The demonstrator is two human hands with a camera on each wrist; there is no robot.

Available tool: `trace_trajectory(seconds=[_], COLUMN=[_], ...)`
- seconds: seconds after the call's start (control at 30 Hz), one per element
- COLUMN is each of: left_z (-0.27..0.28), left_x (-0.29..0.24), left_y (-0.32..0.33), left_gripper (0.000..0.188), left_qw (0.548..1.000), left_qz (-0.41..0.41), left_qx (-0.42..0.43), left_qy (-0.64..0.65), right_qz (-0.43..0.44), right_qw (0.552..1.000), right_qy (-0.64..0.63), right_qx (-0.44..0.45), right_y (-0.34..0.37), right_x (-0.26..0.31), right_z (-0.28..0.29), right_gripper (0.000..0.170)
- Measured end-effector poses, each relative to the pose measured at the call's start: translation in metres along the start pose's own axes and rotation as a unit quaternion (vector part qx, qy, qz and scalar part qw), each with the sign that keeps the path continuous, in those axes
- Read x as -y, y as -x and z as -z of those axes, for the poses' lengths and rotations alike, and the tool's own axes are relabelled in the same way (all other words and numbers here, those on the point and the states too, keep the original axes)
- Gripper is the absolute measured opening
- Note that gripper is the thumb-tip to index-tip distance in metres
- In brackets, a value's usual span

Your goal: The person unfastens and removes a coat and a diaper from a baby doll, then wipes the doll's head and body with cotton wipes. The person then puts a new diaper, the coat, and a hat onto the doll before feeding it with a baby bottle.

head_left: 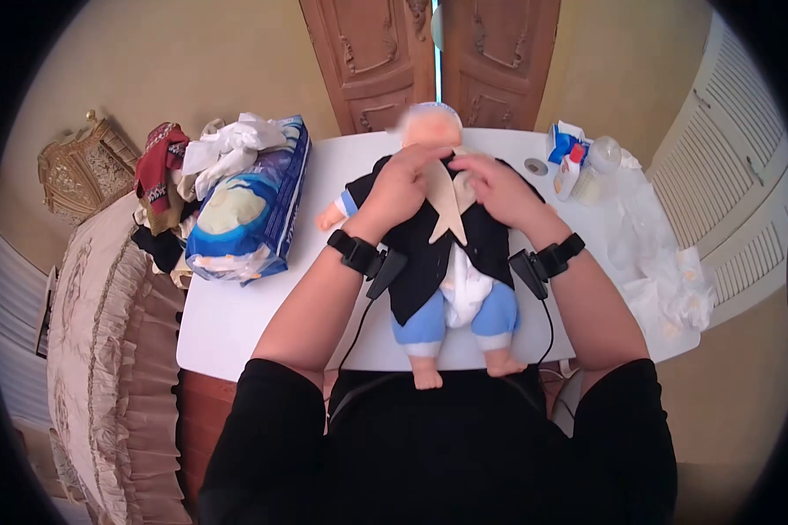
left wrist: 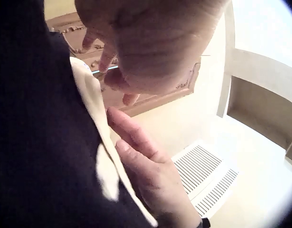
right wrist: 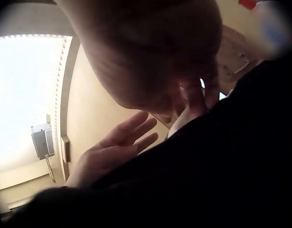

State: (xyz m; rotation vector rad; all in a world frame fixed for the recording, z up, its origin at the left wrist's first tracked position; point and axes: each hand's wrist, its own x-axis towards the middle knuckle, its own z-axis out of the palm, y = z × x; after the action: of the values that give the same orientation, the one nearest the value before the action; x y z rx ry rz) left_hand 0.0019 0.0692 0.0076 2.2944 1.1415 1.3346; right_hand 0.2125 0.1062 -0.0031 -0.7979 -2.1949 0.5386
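A baby doll [head_left: 444,302] lies on its back on the white table, its feet toward the person. It wears a black jacket [head_left: 411,254] with a cream pointed collar [head_left: 447,210] over blue clothing, with white material between its legs. At the collar just below the doll's chin is my left hand [head_left: 404,184], fingers reaching toward the right, relaxed and fairly straight in the right wrist view. Facing it, my right hand [head_left: 490,191] touches the collar's other side; its index finger and thumb stand apart beside the cream edge in the left wrist view.
A blue diaper pack [head_left: 245,219] stands at the table's left, with white cloths [head_left: 228,149] on top and a red patterned garment [head_left: 162,157] beside it. A red-capped bottle [head_left: 569,172] and crumpled white sheets [head_left: 665,289] lie along the right side of the table [head_left: 341,324].
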Motion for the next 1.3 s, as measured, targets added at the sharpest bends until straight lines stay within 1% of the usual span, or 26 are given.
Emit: trace_trajectory(seconds=[0.03,0.07,0.1,0.13,0.17,0.23,0.3,0.37,0.4,0.47,0.5,0.57,0.6,0.7,0.73,0.77,0.83,0.87,0.9,0.97,1.0,1.03,1.07,1.1,1.23,1.3], left_z=[-0.001,-0.001,-0.001,-0.002,0.001,0.011,0.017,0.014,0.011,0.007,0.005,0.001,0.001,0.009,0.013,0.012,0.010,0.012,0.009,0.002,-0.001,-0.004,-0.007,-0.008,-0.005,-0.005], left_x=[0.009,0.017,0.022,0.027,0.035,0.038,0.040,0.040,0.041,0.043,0.043,0.044,0.046,0.051,0.050,0.051,0.052,0.052,0.053,0.055,0.061,0.065,0.070,0.069,0.068,0.064], left_y=[-0.003,-0.004,-0.005,-0.005,-0.008,-0.017,-0.027,-0.030,-0.029,-0.023,-0.020,-0.013,-0.012,-0.008,-0.008,-0.006,-0.006,-0.009,-0.011,-0.015,-0.012,-0.010,-0.009,-0.010,-0.026,-0.035], left_gripper=[0.047,0.047,0.046,0.040,0.040,0.033,0.024,0.023,0.023,0.019,0.019,0.016,0.016,0.023,0.021,0.021,0.018,0.024,0.024,0.041,0.049,0.049,0.047,0.045,0.042,0.039], left_qw=[1.000,0.997,0.985,0.995,0.995,0.967,0.954,0.943,0.942,0.978,0.978,0.992,0.992,0.970,0.957,0.955,0.970,0.978,0.978,0.978,0.998,0.998,0.997,0.988,0.984,0.972], left_qz=[-0.003,0.058,0.119,0.040,0.040,0.190,0.220,0.253,0.257,0.157,0.159,0.112,0.113,0.233,0.268,0.274,0.240,0.170,0.172,-0.057,0.004,0.003,0.075,0.146,0.167,0.215], left_qx=[-0.005,0.057,0.120,0.090,0.092,0.159,0.135,0.070,0.070,0.129,0.131,0.054,0.055,0.073,0.109,0.111,0.047,0.051,0.051,-0.072,-0.018,-0.019,-0.009,0.001,0.035,0.095], left_qy=[-0.001,-0.008,-0.015,-0.028,-0.024,0.055,0.149,0.203,0.204,0.037,0.036,-0.001,-0.001,0.011,0.001,0.002,0.010,-0.110,-0.108,-0.188,-0.064,-0.065,-0.011,0.042,0.059,0.005], right_qz=[0.055,-0.002,0.001,-0.034,-0.073,-0.087,-0.165,-0.178,-0.180,-0.187,-0.187,-0.171,-0.156,-0.169,-0.169,-0.172,-0.167,-0.176,-0.177,0.022,0.023,-0.055,-0.132,-0.131,-0.119,-0.121], right_qw=[0.998,0.998,0.998,0.994,0.988,0.985,0.958,0.954,0.955,0.956,0.955,0.970,0.975,0.977,0.978,0.977,0.977,0.976,0.976,0.998,0.998,0.998,0.982,0.982,0.990,0.990], right_qy=[0.012,-0.005,-0.001,-0.009,-0.018,-0.040,-0.090,-0.087,-0.098,-0.121,-0.123,-0.035,0.017,0.006,0.002,-0.002,0.032,0.056,0.056,0.040,0.041,-0.032,-0.104,-0.103,-0.039,-0.016], right_qx=[0.019,0.068,0.067,0.101,0.136,0.146,0.215,0.224,0.215,0.194,0.193,0.172,0.160,0.131,0.120,0.124,0.129,0.116,0.117,-0.034,-0.033,0.028,0.088,0.087,0.069,0.064], right_y=[-0.006,-0.008,-0.015,-0.019,-0.022,-0.036,-0.053,-0.065,-0.070,-0.070,-0.067,-0.057,-0.054,-0.046,-0.043,-0.042,-0.046,-0.050,-0.053,-0.059,-0.061,-0.064,-0.066,-0.069,-0.074,-0.078], right_x=[-0.003,-0.007,-0.005,-0.003,-0.003,-0.006,-0.008,-0.010,-0.012,-0.023,-0.026,-0.029,-0.022,-0.018,-0.022,-0.024,-0.023,-0.020,-0.020,-0.024,-0.029,-0.033,-0.038,-0.039,-0.044,-0.049], right_z=[-0.002,-0.001,0.005,0.011,0.015,0.028,0.041,0.042,0.040,0.033,0.027,0.014,0.016,0.015,0.014,0.014,0.019,0.019,0.015,0.007,0.002,-0.003,-0.006,-0.007,-0.013,-0.014], right_gripper=[0.031,0.028,0.028,0.026,0.024,0.022,0.023,0.023,0.023,0.023,0.023,0.024,0.025,0.025,0.025,0.025,0.024,0.020,0.020,0.024,0.024,0.025,0.026,0.026,0.026,0.025])
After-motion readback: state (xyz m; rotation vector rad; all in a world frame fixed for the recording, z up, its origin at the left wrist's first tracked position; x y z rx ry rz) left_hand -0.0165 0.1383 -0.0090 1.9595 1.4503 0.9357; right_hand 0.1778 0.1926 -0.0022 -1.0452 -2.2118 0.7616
